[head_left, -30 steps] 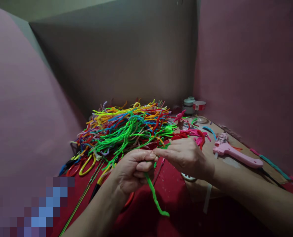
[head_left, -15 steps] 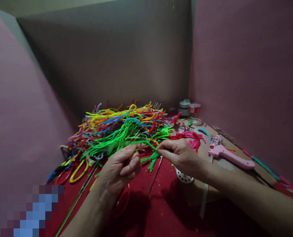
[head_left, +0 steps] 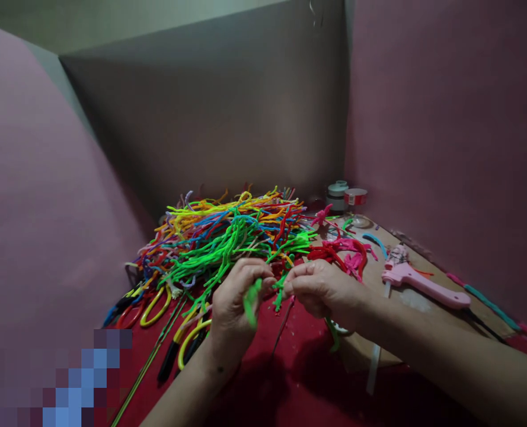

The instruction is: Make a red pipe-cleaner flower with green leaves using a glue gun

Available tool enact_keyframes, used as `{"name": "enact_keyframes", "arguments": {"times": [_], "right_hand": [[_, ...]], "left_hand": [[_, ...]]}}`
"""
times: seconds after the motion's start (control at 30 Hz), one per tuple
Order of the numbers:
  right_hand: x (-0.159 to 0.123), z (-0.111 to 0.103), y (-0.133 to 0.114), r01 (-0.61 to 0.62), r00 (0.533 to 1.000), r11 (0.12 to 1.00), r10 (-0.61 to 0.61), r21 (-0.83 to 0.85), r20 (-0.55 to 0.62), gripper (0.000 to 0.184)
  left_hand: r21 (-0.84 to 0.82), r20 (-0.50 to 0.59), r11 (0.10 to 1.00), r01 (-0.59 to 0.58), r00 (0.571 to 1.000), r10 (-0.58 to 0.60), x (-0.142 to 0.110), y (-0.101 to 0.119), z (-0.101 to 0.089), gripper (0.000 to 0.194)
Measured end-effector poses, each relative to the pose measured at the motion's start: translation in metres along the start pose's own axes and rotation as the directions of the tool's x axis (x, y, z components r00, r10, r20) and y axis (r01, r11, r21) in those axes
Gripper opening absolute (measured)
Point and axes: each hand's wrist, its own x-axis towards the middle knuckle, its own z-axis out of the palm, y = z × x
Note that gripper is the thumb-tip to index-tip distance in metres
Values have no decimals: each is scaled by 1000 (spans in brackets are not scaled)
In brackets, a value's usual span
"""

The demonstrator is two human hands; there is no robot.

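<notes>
Head view: fuzzy green strand (head_left: 251,305) sat just below frame center, at the left hand (head_left: 234,308). Bright green, bent downward, blurred — couldn't make out the pile or its tip. Left fingers were curled in, thumb and index pinching the strand near its top; exact contact was partly hidden.

Right hand (head_left: 319,287), right of center: thumb and index pressed together on a knotty green piece (head_left: 280,292) — short stubby branches, uneven outline, between the hands. Couldn't tell if strand and piece were one length. A darker green end (head_left: 333,336) hung below the right hand, its upper part hidden.

Around them: mixed-color stem pile (head_left: 227,237) behind the hands, left of center, greens at its front. Yellow-handled scissors (head_left: 155,309) lay lower left on the red surface (head_left: 267,388). Pink glue gun (head_left: 425,287) lay right of center on the brown board (head_left: 356,354), beyond the right forearm.
</notes>
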Motion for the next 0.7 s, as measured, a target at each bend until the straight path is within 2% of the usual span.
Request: {"name": "enact_keyframes", "arguments": {"times": [0.07,0.13,0.23,0.3,0.4,0.47,0.7], "right_hand": [[-1,2,0,19,1000,995,-21,-102,-17,9],[-4,6,0,127,990,952,-140,-279,-30,13],[-9,15,0,311,939,818,-344,-485,21,20],[-10,18,0,296,949,837,-314,-461,40,20],[-7,18,1,94,995,964,-94,-250,15,17],[-5,16,3,-6,1000,992,8,-125,11,16],[1,9,13,-101,992,995,99,14,82,15]], "left_hand": [[-204,39,946,251,968,-248,2,1,0,11],[-452,88,780,433,892,-444,5,1,0,17],[-703,117,515,490,795,-596,10,-1,0,20],[-768,122,426,478,762,-636,11,-2,0,20],[-802,118,412,433,790,-602,10,-3,0,18],[-799,105,444,405,821,-561,9,-4,1,16],[-766,2,552,330,860,-511,10,-10,-4,15]]}}
